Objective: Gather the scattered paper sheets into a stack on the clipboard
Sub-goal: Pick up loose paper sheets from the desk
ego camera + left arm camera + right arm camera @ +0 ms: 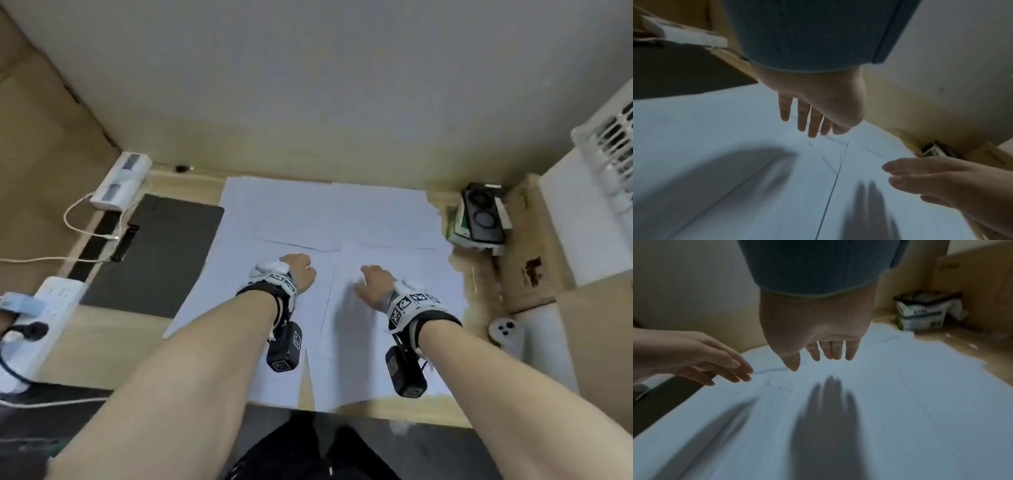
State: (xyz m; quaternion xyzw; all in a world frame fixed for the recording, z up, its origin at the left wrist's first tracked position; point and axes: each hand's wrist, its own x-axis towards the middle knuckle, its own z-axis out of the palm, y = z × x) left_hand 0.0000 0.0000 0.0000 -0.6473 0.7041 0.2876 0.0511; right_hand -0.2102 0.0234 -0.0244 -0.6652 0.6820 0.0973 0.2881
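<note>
Several white paper sheets [329, 219] lie spread and overlapping across the wooden desk. To their left a black clipboard [154, 253] lies flat with its clip [125, 241] on the left edge and no sheet on it. My left hand [303, 270] hovers over the near left sheet with straight fingers [813, 123] pointing down, holding nothing. A little to its right, my right hand [371, 279] is held over the near right sheet [900, 386], fingers [832, 352] straight and empty. Both hands cast shadows on the paper. The clipboard shows as a dark slab [684, 73] at upper left in the left wrist view.
A white power strip [41, 318] and a white charger block [120, 181] with a cable sit left of the clipboard. At the right are a small green-and-white box [479, 219], a white controller [507, 330] and cardboard boxes [534, 257]. A wall stands right behind the desk.
</note>
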